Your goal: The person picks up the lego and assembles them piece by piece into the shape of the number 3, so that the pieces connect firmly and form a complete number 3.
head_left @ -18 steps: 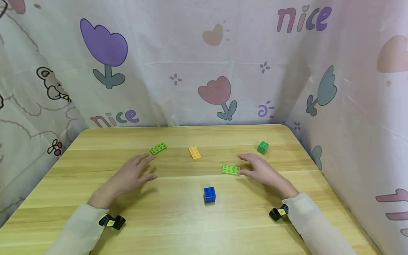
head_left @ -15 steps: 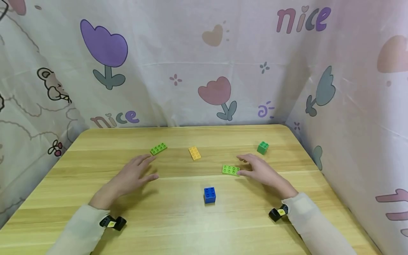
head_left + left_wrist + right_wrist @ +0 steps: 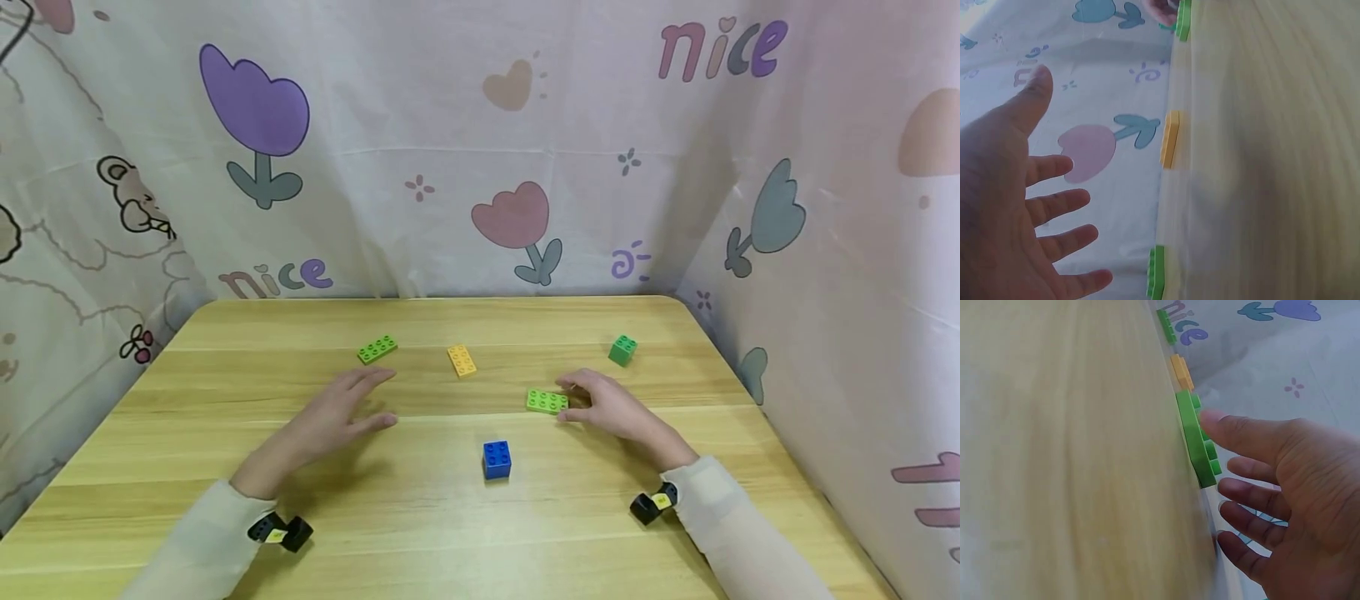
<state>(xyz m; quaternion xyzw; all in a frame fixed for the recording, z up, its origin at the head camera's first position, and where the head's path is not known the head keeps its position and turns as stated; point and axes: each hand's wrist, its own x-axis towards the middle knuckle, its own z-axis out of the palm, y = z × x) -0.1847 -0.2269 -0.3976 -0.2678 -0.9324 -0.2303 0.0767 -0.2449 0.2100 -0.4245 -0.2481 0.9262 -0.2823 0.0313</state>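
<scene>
My right hand (image 3: 609,407) is at the right end of a light green building brick (image 3: 547,402), thumb and fingers apart. In the right wrist view the thumb (image 3: 1235,430) overlaps that brick's studs; whether it touches them I cannot tell. My left hand (image 3: 330,423) hovers over the table with fingers spread and holds nothing. Just beyond its fingertips lies another light green brick (image 3: 377,349). A yellow brick (image 3: 462,361) lies between the two green ones, farther back. The square blue brick (image 3: 497,460) stands nearer to me, between both hands.
A dark green square brick (image 3: 622,350) stands at the back right, beyond my right hand. The wooden table (image 3: 420,533) ends against a printed cloth (image 3: 375,208) at the back and sides. Each wrist carries a small black camera.
My left hand has moved slightly to the right, away from the left green brick. My right hand has come down a little at the right green brick, its fingers more bent. The bricks keep their places.
</scene>
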